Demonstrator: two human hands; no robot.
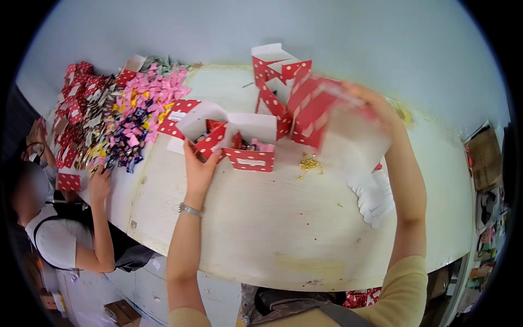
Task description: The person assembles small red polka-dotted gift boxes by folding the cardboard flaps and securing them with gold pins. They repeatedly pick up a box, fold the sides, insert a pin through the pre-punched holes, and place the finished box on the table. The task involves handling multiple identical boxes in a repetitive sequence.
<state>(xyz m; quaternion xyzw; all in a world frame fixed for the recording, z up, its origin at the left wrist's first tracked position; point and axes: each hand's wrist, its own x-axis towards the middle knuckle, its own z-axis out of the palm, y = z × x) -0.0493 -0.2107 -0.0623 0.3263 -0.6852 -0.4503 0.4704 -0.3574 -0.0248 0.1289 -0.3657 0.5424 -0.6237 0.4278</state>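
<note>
My left hand [200,171] grips the near corner of an open red box with white dots [211,143], thumb and fingers around it. Small wrapped pieces show inside. Touching its right side is a second open dotted box [249,160], also with small colourful pieces in it. Up at the right, my right hand [373,101] is closed on the upper edge of a red dotted carton [340,117], smeared by motion, with a pale face towards me. Its fingers are partly blurred. Behind it, more open dotted boxes [280,68] stand close together.
Small gold pieces [309,163] lie mid-table, left of a fanned stack of white paper [373,199]. At the left are heaped pink, yellow and dark wrapped pieces [136,117] and dotted packets [73,111]. A co-worker's hand [99,182] reaches over the heap's near edge.
</note>
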